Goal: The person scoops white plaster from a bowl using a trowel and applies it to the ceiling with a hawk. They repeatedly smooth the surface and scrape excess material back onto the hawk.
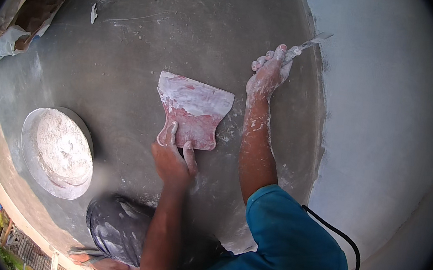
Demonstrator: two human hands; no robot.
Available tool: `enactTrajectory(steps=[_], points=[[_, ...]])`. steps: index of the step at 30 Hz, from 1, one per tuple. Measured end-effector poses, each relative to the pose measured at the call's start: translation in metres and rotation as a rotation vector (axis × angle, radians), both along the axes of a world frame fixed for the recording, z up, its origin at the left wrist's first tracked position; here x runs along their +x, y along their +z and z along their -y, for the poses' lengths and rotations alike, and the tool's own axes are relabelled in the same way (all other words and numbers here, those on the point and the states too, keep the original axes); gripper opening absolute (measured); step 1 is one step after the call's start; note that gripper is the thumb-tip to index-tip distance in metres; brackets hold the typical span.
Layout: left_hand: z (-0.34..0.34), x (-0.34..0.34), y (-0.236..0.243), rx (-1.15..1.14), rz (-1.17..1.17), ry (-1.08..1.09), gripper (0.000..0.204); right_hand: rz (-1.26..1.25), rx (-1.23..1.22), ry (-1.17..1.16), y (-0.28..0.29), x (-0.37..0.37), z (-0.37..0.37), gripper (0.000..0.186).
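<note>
My left hand (175, 161) grips the lower edge of a flat reddish plastic spreader (190, 127), with the thumb and a finger showing on its face. White putty coats the spreader's wide upper end. Further right and higher, my right hand (268, 76) is closed around the handle of a putty knife (311, 41). White smears cover this hand and its forearm. The knife's blade points up and right, over the line where the grey floor meets the pale wall; whether it touches the wall I cannot tell.
A round bucket (27, 139) of white putty stands on the grey floor (132, 36) at left. Crumpled paper sacks (40, 0) lie at the upper left. The pale wall (388, 111) rises along the right. A black cable (345, 237) curves beside my right sleeve. White scraps dot the floor.
</note>
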State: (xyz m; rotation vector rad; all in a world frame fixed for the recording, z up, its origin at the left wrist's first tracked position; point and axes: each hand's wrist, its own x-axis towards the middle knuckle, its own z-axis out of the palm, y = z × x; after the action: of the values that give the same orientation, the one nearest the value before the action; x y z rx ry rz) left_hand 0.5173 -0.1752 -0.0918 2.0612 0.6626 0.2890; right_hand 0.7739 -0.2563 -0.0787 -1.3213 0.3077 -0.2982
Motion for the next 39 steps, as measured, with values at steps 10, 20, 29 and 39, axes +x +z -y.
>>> enactTrajectory(steps=[10,20,29,39], points=[[0.009,-0.001,-0.008,0.090,0.082,-0.003,0.060,0.530,-0.822,0.106,-0.030,0.024,-0.022,0.037],[0.009,0.013,0.014,0.027,0.005,0.078,0.057,0.166,-0.207,0.516,-0.009,0.001,-0.026,0.042],[0.015,0.036,0.061,0.054,-0.054,0.236,0.049,-0.138,0.101,0.714,-0.016,0.002,0.034,0.056],[0.080,0.033,0.065,0.175,-0.086,0.460,0.035,-0.327,0.166,0.956,-0.043,-0.032,0.133,0.068]])
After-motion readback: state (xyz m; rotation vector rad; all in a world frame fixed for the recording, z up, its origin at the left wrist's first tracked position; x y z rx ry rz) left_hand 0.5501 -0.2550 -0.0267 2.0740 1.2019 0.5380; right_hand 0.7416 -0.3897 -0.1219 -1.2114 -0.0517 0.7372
